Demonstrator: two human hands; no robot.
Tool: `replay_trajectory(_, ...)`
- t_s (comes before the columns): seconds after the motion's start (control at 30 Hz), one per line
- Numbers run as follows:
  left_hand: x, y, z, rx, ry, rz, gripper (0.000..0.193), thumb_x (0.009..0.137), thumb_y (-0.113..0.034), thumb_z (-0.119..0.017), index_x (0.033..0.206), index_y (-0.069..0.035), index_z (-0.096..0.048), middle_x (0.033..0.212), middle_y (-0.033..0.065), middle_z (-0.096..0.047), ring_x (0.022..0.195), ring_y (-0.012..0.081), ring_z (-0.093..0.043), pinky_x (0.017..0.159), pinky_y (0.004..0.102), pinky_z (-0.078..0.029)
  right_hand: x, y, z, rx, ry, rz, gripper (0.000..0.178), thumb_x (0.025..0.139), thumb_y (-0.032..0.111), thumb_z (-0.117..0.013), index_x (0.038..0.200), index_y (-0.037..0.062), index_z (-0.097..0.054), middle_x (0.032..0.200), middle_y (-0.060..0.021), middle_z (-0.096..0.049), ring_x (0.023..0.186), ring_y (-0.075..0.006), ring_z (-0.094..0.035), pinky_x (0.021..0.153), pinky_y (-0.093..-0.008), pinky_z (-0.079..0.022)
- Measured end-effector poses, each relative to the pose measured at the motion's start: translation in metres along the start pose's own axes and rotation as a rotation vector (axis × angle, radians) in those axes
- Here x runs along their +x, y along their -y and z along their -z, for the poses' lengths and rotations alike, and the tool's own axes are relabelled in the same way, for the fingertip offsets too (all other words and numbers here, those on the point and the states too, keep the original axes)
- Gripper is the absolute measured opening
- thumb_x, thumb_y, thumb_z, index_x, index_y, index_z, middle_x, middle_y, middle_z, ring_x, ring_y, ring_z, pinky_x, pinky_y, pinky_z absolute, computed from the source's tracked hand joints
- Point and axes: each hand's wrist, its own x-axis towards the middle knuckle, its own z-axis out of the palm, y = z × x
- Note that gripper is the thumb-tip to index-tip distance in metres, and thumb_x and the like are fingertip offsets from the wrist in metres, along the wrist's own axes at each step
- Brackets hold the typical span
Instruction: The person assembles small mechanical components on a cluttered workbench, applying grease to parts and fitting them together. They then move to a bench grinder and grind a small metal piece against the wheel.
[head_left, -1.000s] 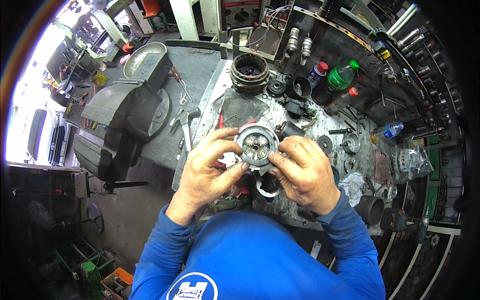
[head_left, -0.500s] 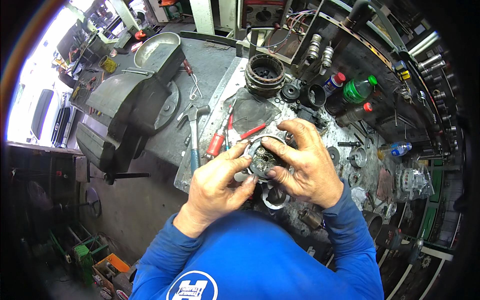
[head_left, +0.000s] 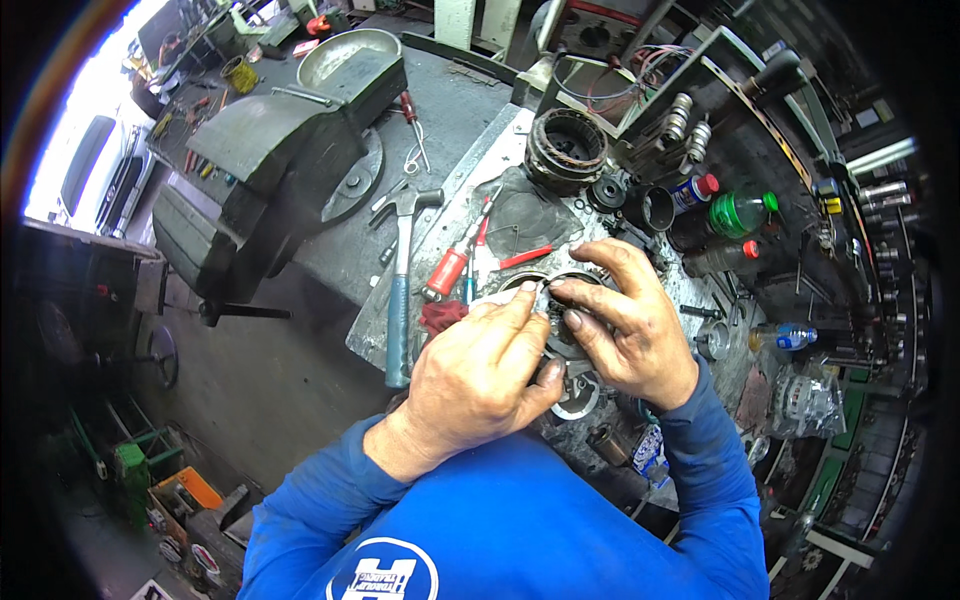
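My left hand and my right hand meet over the bench with their fingertips close together. Between them is a round metal gear part, dark inside with a grey rim, partly covered by my fingers. My right thumb and fingers close on it. A thin metal ring shows just above my left fingers, which are pinched together at its edge; what lies right under the fingertips is hidden. Below the hands, a pale metal ring-shaped piece rests on the bench.
Left of my hands lie a hammer, a red-handled tool and a red cloth. A big bench vise stands farther left. Beyond are a copper-wound stator, a spray can and bottles. A bagged alternator sits right.
My head view has shifted, so the bench items sit differently. My left fingers have moved over the gear part's top, covering its gears, and the ring now shows to its left.
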Motion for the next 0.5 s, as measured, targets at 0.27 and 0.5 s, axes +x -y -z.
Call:
replay_trajectory(0.27,0.001,0.018,0.010,-0.249,0.081,0.108,0.035,0.084,-0.015,-0.083,0.115,0.000,-0.074,0.122,0.0255,-0.073,0.107,0.0381,-0.075,0.095,0.0424,-0.061,-0.003,0.006,0.015,-0.062,0.172,0.071,0.038,0.090,0.024,-0.080,0.126,0.0119,-0.078,0.146,-0.0200,-0.058,0.140,-0.0464,-0.051,0.117,-0.0568,-0.042)
replay_trajectory(0.5,0.005,0.026,0.015,-0.367,0.158,0.201,0.038,0.082,-0.012,-0.085,0.117,-0.002,-0.073,0.120,0.0218,-0.076,0.100,0.0320,-0.079,0.077,0.0359,-0.063,-0.003,0.015,0.016,0.115,0.125,-0.081,0.023,0.086,0.019,-0.079,0.104,0.0046,-0.080,0.145,-0.0238,-0.057,0.139,-0.0458,-0.049,0.119,-0.0550,-0.038)
